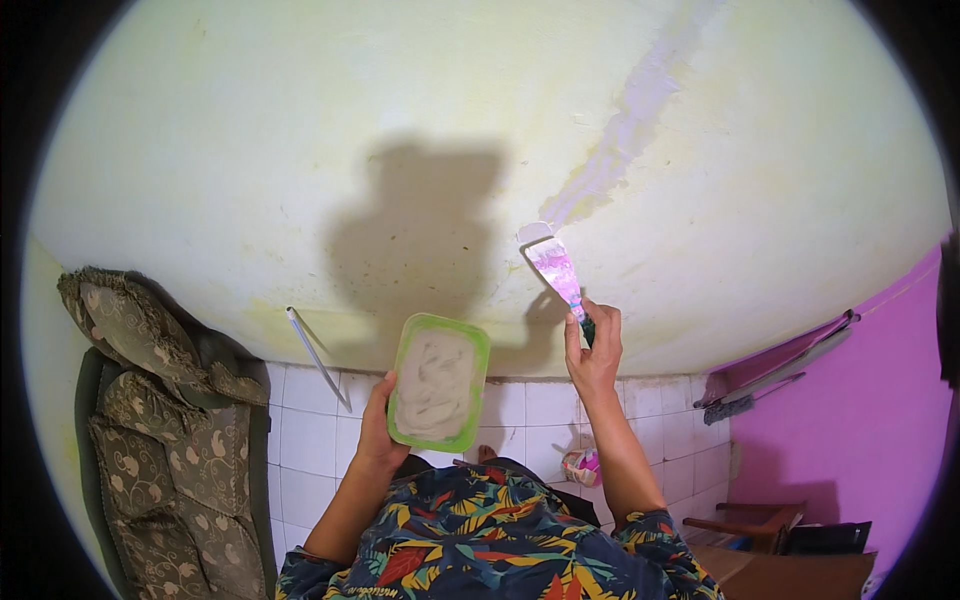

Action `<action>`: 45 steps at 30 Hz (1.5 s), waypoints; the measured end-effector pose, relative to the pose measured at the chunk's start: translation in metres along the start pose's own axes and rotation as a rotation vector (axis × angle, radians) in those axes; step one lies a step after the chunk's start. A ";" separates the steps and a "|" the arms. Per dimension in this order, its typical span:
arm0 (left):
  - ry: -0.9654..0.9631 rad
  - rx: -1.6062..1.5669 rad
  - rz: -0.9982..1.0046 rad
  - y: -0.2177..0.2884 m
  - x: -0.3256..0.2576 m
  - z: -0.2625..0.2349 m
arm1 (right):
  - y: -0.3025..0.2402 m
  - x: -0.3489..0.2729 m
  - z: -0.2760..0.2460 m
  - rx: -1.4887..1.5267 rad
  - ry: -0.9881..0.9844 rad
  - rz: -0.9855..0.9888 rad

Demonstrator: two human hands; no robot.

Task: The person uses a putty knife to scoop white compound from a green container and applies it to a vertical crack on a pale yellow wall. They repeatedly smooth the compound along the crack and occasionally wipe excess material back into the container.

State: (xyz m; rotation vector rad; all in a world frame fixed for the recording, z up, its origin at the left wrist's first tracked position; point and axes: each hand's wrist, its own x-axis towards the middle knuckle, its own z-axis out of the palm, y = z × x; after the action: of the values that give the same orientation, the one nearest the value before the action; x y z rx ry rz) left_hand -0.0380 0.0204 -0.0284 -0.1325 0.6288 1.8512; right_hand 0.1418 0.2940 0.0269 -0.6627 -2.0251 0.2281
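Note:
My left hand point(378, 428) grips a green plastic tub point(483, 375) by its left side, in front of my body. Pale grey-beige paste point(436, 385) with a smeared, uneven surface fills it. Fingers closed round the dark handle, my right hand point(597, 350) holds a putty knife point(556, 275) up to the wall. Its blade is stained pink and white, and its tip is at a small pale patch point(534, 233) on the wall. From there a rough, lilac-grey strip point(620, 140) of bared or patched wall runs up to the right.
A dark patterned sofa point(170, 470) stands at the left by the pale yellow wall point(250, 150). A thin pole point(318, 358) leans on the wall. White tiles point(305, 430) cover the floor, with a small pink-and-white container point(581, 466) on them. Wooden furniture point(770, 525) stands lower right, by a pink wall point(840, 420).

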 end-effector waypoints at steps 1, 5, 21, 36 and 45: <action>-0.002 -0.003 -0.007 0.000 -0.002 -0.002 | -0.008 0.007 0.001 0.018 0.012 -0.017; -0.007 0.012 -0.015 0.001 -0.006 -0.003 | -0.022 0.022 0.007 0.017 0.018 0.002; -0.028 0.027 0.012 0.007 -0.009 -0.002 | 0.011 -0.007 0.019 0.060 -0.013 0.052; -0.008 0.066 0.028 0.009 -0.020 0.006 | -0.004 -0.019 0.023 0.107 -0.017 0.098; 0.011 0.118 0.076 0.012 -0.029 0.009 | -0.021 -0.020 0.044 0.094 0.011 0.110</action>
State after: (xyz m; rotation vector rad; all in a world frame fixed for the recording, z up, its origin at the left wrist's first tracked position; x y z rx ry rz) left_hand -0.0362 -0.0027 -0.0050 -0.0411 0.7577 1.8818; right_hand 0.1051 0.2707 -0.0022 -0.7150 -1.9563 0.3816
